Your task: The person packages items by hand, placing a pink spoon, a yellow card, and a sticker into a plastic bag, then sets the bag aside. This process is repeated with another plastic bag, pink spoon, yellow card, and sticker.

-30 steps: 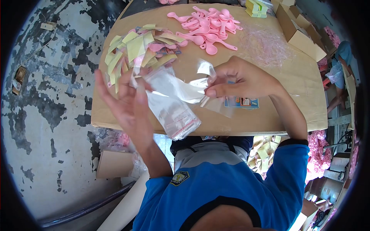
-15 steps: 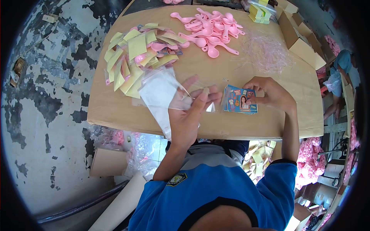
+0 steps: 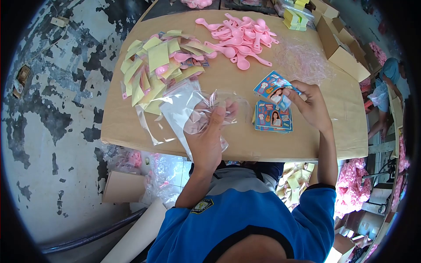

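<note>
My left hand (image 3: 208, 136) has its thumb pressed to the fingers around a clear plastic bag (image 3: 197, 120), which puffs out in front of the palm. Beneath that hand lies a stack of flat clear bags (image 3: 173, 107). Between the thumb and fingers of my right hand (image 3: 312, 105) is a blue printed card (image 3: 274, 85), raised and tilted. Just below it on the table sits a stack of similar cards (image 3: 272, 119) with a portrait and small pictures.
Pink scoop spoons (image 3: 241, 39) are heaped at the back, beside packets with pale yellow cards (image 3: 158, 57). Thin clear strands (image 3: 305, 59) lie tangled on the right, near an open cardboard box (image 3: 340, 48). Another person (image 3: 388, 83) is at the far right.
My right hand has lifted one card off the stack, up and slightly left. My left hand has spread and ballooned the clear bag, moving slightly left.
</note>
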### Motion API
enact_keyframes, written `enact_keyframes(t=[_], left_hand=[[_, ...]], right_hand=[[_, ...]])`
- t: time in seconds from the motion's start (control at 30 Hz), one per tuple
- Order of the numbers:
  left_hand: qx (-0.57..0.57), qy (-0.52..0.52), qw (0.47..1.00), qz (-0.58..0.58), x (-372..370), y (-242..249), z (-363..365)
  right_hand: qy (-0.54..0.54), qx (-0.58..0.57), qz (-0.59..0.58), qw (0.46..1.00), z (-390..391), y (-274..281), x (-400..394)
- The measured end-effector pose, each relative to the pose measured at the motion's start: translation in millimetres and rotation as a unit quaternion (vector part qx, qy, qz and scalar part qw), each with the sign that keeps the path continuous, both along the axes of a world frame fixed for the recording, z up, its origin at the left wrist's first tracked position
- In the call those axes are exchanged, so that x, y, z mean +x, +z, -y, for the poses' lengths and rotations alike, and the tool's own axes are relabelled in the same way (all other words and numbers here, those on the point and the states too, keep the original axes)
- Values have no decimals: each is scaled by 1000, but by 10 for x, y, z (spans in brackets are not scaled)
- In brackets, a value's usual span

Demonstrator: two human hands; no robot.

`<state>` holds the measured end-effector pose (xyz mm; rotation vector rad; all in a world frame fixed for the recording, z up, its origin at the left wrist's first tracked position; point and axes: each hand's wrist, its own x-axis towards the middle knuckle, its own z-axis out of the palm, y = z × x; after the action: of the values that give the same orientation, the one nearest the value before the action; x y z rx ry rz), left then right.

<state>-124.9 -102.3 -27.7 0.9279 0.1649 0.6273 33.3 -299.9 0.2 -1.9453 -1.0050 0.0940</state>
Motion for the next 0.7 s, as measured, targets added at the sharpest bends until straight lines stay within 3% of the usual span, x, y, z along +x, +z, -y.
enact_keyframes(t=[0.07, 0.23, 0.43, 0.5, 0.6, 0.63, 0.7], left_hand=[[-3, 5, 1000, -7, 12, 12, -4], [2, 5, 1000, -21, 15, 75, 43], [25, -21, 999, -27, -18, 70, 40], [84, -61, 994, -33, -25, -2, -1], [57, -72, 994, -54, -34, 50, 33], [-15, -65, 997, -31, -30, 73, 55], [47, -54, 997, -37, -23, 5, 69]], right_hand=[[32, 16, -185, 982, -32, 157, -188], [59, 37, -128, 989, -265, 149, -449], [106, -66, -75, 989, -316, 200, -464], [112, -63, -114, 985, -336, 207, -480], [124, 23, -212, 969, -377, 70, -491], [129, 66, -250, 957, -395, 18, -491], [130, 59, -295, 945, -396, 12, -520]])
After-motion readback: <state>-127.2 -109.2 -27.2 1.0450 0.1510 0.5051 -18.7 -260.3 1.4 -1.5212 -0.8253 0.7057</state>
